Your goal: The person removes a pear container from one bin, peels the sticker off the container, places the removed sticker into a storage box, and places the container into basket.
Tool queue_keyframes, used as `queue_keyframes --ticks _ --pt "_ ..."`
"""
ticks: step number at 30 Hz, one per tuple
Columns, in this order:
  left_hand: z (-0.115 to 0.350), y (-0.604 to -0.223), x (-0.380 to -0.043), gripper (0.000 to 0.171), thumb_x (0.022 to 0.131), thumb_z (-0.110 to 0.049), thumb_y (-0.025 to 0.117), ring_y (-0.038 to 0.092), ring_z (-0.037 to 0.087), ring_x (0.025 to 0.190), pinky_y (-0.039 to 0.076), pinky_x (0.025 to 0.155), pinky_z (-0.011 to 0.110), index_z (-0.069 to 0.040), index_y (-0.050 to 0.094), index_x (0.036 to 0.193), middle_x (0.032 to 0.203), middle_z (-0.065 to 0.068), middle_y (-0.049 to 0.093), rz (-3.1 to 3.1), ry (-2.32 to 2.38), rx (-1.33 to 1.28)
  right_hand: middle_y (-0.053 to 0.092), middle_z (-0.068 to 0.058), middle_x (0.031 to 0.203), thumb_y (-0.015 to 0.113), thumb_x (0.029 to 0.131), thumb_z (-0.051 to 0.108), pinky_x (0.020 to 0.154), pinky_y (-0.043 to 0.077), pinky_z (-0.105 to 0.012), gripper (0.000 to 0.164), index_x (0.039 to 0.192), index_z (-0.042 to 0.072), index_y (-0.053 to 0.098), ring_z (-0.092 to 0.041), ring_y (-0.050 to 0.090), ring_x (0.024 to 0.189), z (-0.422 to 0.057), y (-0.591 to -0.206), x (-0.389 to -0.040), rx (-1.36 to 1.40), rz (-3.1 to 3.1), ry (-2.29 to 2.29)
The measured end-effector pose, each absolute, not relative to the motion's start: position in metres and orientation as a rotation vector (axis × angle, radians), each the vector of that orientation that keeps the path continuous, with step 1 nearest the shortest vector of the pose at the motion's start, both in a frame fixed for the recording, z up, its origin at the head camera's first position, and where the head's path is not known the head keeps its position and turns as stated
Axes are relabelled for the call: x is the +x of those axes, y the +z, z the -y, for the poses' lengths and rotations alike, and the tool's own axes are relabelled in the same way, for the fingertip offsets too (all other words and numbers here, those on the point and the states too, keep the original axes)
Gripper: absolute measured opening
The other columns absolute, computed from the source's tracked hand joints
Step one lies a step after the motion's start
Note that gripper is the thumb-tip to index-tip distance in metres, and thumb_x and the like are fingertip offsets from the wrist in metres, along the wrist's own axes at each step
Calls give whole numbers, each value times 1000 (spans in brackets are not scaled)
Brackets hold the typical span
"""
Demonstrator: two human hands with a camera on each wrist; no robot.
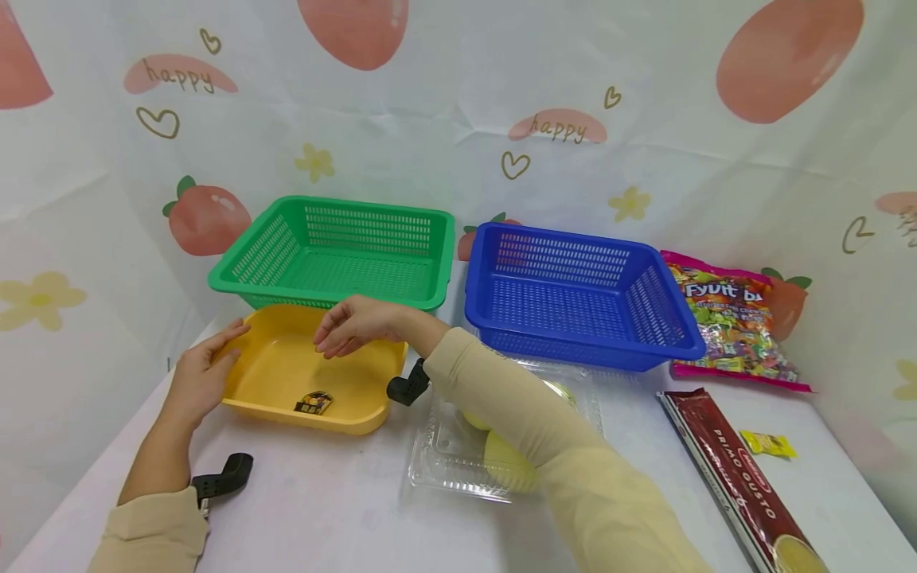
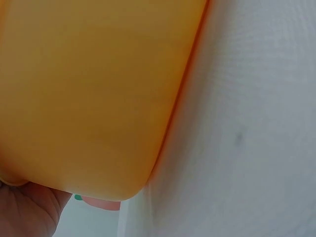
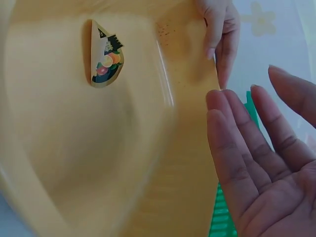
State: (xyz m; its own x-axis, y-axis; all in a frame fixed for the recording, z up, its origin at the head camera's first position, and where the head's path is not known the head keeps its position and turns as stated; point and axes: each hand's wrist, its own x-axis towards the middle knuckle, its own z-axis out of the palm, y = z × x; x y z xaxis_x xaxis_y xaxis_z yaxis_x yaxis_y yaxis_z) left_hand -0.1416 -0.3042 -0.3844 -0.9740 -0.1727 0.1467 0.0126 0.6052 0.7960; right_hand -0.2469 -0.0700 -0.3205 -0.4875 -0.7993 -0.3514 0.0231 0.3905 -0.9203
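Note:
A yellow plastic basin [image 1: 286, 366] sits on the left of the table. My left hand [image 1: 200, 378] grips its left rim, thumb on the inner side and fingers outside, as the right wrist view shows. Over the basin hovers my right hand [image 1: 361, 325], its fingers loosely bent and holding nothing. In the right wrist view this hand [image 3: 266, 158] has its palm showing, with the fingertips near the basin's edge. A partly folded fruit-print sticker [image 3: 106, 57] lies on the basin's floor. Only the basin's outer wall [image 2: 94, 98] and part of the hand appear in the left wrist view.
Behind stand a green basket [image 1: 344, 274] and a blue basket [image 1: 573, 318]. Under my right forearm lies a clear plastic box [image 1: 451, 461] with yellow-green round items. To the right are a candy bag [image 1: 731, 318], a dark red Primo Gusto packet [image 1: 738, 469] and a small yellow wrapped sweet [image 1: 768, 443].

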Motion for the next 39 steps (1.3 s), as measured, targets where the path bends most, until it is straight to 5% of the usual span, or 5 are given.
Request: queue_keyframes --ticks 8,22,39 --pt "304 -383 -139 45 102 -22 30 19 44 138 15 110 59 2 41 138 151 19 24 2623 -1298 133 56 -21 128 59 88 2 101 44 -41 31 119 -4 60 -12 65 90 69 -317 -246 -714 -1754 -1169" --pt "305 -385 -140 46 102 -25 30 20 46 137 15 110 60 3 42 137 150 20 25 2635 -1271 110 53 4 137 63 89 17 102 42 -23 38 127 16 59 -8 48 126 45 -293 -246 -838 -1874 -1078" --pt "305 -382 -139 48 103 -22 20 19 44 137 15 111 57 4 40 137 149 21 24 2646 -1261 81 45 -1 144 60 90 13 113 31 -37 46 135 11 50 -20 32 139 -18 -281 -248 -860 -1893 -1185"
